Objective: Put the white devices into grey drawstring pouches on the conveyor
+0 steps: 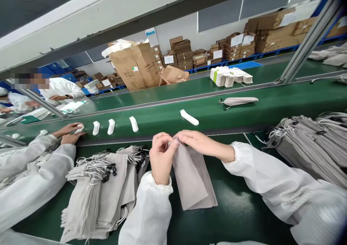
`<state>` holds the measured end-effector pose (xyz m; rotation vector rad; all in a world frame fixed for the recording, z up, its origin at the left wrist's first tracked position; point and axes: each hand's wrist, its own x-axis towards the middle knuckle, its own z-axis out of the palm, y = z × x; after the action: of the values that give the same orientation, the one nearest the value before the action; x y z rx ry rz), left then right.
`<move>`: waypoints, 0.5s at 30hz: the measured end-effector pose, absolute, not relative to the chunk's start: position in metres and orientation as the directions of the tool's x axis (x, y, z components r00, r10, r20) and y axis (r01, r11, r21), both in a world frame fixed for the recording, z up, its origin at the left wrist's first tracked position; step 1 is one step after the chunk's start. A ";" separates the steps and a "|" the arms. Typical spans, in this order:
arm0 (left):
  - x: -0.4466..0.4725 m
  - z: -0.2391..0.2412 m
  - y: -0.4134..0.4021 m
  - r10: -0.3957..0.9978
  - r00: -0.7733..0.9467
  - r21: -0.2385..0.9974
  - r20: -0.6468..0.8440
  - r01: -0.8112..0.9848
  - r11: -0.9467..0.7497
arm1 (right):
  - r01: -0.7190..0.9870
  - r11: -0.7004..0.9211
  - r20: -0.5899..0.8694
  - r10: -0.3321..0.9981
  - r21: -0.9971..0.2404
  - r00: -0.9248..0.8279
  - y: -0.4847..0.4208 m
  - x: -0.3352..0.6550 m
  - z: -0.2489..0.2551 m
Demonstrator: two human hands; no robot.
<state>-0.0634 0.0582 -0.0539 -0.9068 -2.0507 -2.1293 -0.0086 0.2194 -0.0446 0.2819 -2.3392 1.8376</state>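
A grey drawstring bag (189, 183) hangs down from my two hands in front of me, over the green table. My left hand (162, 156) pinches its top edge between thumb and fingers. From the other side, my right hand (202, 143) closes on the same top edge, its fingertips meeting my left thumb. Left of my left arm lies a pile of grey drawstring bags (92, 201) with white cords and black toggles. Beyond my hands, a white curved piece (189, 117) rests on the green belt (159, 123).
Several more white pieces (133, 124) sit on the belt at left, where a co-worker's hands (71, 132) hold one. A rolled grey bag (240, 101) lies on the belt. More bags (311, 143) are heaped at right. A metal post (309, 38) slants upward at right.
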 end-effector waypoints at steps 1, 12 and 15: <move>-0.065 -0.051 0.058 0.343 -0.857 0.923 0.384 0.356 -0.144 | -0.185 0.201 0.167 -0.104 -0.962 -0.981 0.221 -0.007 -0.042; -0.088 -0.093 0.058 0.489 -0.773 0.846 0.405 0.519 0.120 | -0.619 -0.014 0.451 0.672 -0.785 -0.587 0.290 0.007 0.013; -0.088 -0.122 0.061 0.615 -0.662 0.614 0.429 0.713 0.340 | -0.530 0.473 0.681 0.662 -0.704 -0.313 0.310 -0.020 -0.003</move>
<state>-0.0884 0.0615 -0.1225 -1.2301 -2.4704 -1.2283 -0.0199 0.3096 -0.0027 -0.1230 -1.4686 1.1917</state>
